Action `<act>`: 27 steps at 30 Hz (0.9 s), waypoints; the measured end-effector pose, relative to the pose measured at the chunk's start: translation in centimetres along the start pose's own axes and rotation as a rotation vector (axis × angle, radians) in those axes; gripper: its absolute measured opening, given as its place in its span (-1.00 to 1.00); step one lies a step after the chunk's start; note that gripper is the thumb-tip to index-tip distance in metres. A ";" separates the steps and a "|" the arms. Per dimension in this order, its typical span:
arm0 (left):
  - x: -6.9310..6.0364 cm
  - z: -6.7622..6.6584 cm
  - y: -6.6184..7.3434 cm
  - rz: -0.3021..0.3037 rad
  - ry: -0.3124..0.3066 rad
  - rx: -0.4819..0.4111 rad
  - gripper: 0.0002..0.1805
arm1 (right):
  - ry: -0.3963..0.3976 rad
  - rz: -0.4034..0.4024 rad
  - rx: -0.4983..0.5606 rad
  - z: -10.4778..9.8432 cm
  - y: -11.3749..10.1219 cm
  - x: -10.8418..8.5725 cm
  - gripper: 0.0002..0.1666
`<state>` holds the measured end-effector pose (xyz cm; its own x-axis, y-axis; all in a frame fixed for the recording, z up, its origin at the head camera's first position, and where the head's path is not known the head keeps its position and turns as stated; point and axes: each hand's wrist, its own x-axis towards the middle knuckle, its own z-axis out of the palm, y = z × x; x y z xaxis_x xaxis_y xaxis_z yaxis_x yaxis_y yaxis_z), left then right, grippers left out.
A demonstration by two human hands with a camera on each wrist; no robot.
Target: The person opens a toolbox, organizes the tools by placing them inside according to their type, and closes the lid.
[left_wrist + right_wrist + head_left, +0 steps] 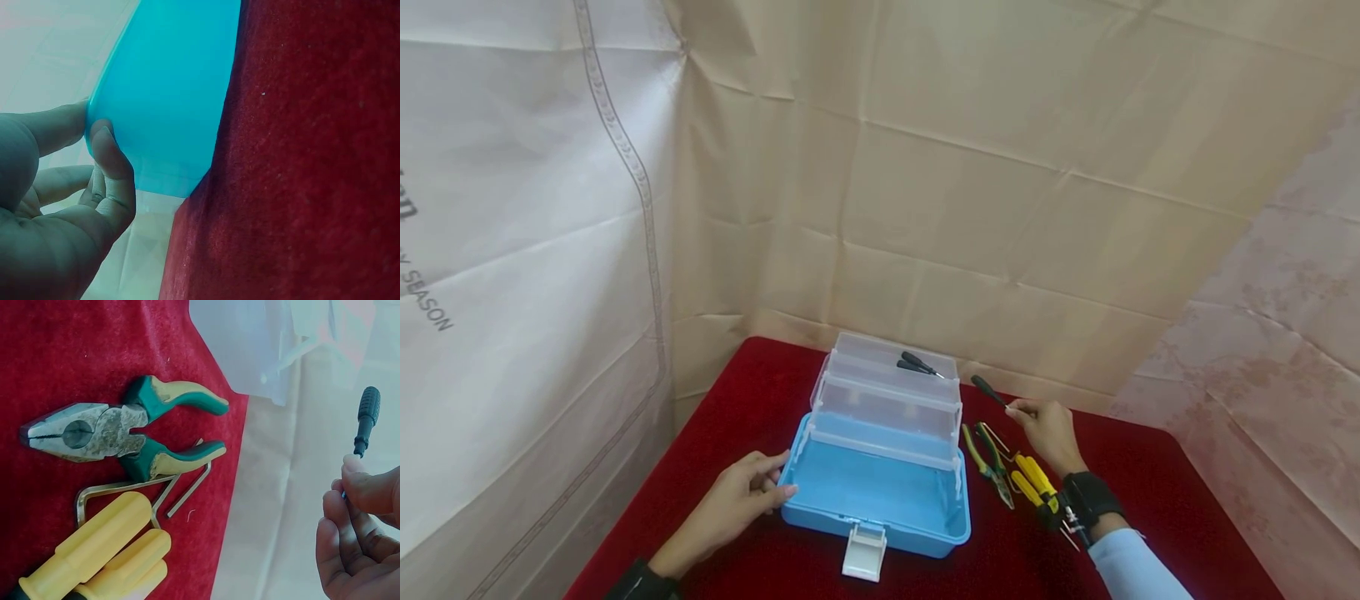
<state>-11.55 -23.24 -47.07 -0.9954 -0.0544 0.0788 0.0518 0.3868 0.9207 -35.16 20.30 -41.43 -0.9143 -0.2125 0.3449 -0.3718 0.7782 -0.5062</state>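
Observation:
My left hand (741,500) pinches the left rim of an open blue toolbox (872,493); the left wrist view shows thumb and finger on either side of the toolbox wall (169,94). Clear plastic trays (887,404) fold out behind the box, and a few small black-handled screwdrivers (916,363) lie on the rear one. To the right of the box, my right hand (1048,433) pinches another black-handled screwdriver (369,412) by its shaft, handle pointing away. Its tip is hidden by the fingers. That screwdriver is held up off the table.
Combination pliers (100,428) with green and cream grips lie right of the box. Beside them are bent hex keys (112,487) and several yellow-handled tools (94,544), near the right wrist. A white latch (865,552) hangs at the box front. Fabric walls surround the red-covered table (730,400).

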 end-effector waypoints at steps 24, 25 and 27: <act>-0.2 -0.2 -0.2 0.020 -0.011 0.000 -0.28 | -0.019 -0.020 0.033 0.3 -1.5 0.7 -0.79; -0.2 -0.2 -0.2 0.020 -0.012 -0.002 -0.28 | -0.020 -0.020 0.038 0.3 -1.5 0.7 -0.79; -0.2 -0.2 -0.3 0.019 -0.013 -0.009 -0.27 | -0.023 -0.019 0.045 0.4 -1.6 0.8 -0.79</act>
<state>-11.35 -23.49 -47.26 -0.9952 -0.0355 0.0910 0.0708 0.3794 0.9225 -35.40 18.64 -40.63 -0.9102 -0.2410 0.3368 -0.3956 0.7465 -0.5349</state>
